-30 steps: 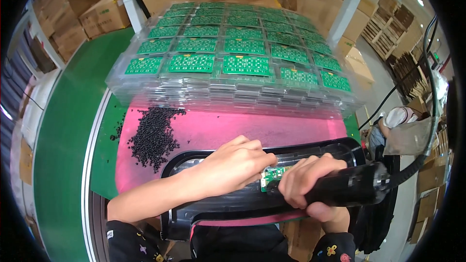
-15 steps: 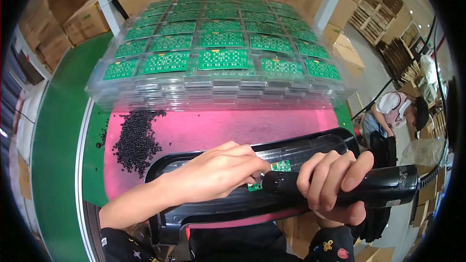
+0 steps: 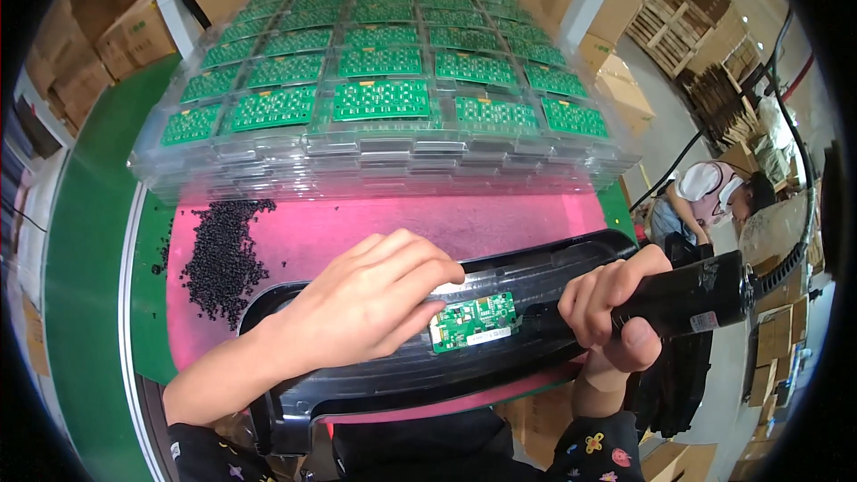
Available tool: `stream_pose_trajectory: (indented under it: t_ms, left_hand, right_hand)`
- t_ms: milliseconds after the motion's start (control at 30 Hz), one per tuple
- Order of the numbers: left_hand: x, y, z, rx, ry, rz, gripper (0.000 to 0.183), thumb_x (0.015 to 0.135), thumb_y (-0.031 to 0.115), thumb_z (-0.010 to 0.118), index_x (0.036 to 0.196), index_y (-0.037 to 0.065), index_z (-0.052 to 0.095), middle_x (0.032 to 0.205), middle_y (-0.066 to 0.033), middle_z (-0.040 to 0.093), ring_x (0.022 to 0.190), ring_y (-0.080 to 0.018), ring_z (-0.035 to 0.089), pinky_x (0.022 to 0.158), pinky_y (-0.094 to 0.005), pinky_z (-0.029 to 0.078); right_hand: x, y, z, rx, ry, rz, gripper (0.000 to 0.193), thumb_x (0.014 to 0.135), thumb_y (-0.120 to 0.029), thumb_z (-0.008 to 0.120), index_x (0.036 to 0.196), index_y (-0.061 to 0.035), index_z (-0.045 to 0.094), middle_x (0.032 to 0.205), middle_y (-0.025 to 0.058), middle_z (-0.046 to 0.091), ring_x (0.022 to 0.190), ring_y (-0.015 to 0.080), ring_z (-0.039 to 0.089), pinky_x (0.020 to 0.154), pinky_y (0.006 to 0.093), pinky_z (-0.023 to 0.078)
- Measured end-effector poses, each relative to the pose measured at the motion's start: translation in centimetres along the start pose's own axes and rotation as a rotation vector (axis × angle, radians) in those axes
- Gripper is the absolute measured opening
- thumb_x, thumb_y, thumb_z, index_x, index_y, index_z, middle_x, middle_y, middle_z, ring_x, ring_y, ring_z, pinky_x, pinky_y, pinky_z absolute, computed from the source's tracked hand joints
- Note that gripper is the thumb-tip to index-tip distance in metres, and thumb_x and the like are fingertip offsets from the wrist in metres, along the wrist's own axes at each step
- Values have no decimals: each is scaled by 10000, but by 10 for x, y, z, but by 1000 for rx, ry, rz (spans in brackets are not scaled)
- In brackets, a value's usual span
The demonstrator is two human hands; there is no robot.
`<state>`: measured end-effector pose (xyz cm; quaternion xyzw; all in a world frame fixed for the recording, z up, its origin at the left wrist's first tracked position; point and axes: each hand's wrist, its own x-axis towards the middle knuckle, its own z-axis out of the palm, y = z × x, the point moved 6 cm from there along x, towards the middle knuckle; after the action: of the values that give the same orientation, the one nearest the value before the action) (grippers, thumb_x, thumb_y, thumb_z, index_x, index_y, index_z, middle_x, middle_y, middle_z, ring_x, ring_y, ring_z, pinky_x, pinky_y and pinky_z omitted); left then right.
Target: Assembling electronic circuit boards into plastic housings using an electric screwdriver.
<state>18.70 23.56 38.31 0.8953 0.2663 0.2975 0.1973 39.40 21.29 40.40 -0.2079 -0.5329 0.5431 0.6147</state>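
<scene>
A green circuit board with a white label strip lies in a long black plastic housing. My left hand hovers over the board's left end, thumb near its edge, index finger above and apart from the thumb. No object shows between those fingers. My right hand grips a black corded electric screwdriver, held nearly level. Its narrow front points left, at the board's right end; the tip is hard to make out against the black housing.
Clear plastic trays of green boards are stacked behind a pink mat. A pile of small black screws lies at the mat's left. The screwdriver's coiled cord rises at right. Another person sits beyond, near cardboard boxes.
My right hand has drawn the screwdriver back to the right, off the board. My left fingers have spread and moved left, uncovering the board. The whole view has shifted slightly.
</scene>
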Motion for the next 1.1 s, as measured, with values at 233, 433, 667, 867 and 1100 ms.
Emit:
stream_pose_trajectory:
  t_ms: [233,433,667,867,1100]
  left_hand:
    - [-2,18,-7,279,102,-4,300,740,93,728,1014,49,613,1072,-96,621,994,-293,604,843,-396,475]
    - [-12,81,-26,637,355,73,163,652,192,701,778,153,606,1075,-64,655,935,-268,618,786,-416,479]
    - [-10,127,-27,511,-69,245,253,661,169,656,862,134,506,1106,-162,565,1011,-304,603,689,-390,522]
    - [-22,142,-49,636,38,417,147,665,136,670,787,143,587,1023,-64,590,952,-299,619,700,-399,522]
    - [-29,154,-66,330,929,-522,255,564,157,731,785,161,605,873,-4,626,766,-270,631,602,-355,504]
  right_hand:
    - [0,7,2,26,-13,42,321,788,-170,731,935,-27,483,617,31,510,498,144,480,509,301,403]
    - [1,19,-8,29,-112,13,373,778,-220,801,921,-48,501,607,15,545,473,163,521,503,319,445]
    - [-1,26,-1,-34,45,22,406,789,-258,796,936,-53,477,587,7,506,449,120,466,467,265,415]
    - [-4,24,3,-120,51,8,424,784,-296,782,922,-57,459,572,-6,474,443,104,447,450,244,374]
    - [3,17,-18,-79,155,8,398,866,-343,723,995,-66,468,552,-45,408,441,88,395,503,247,352]
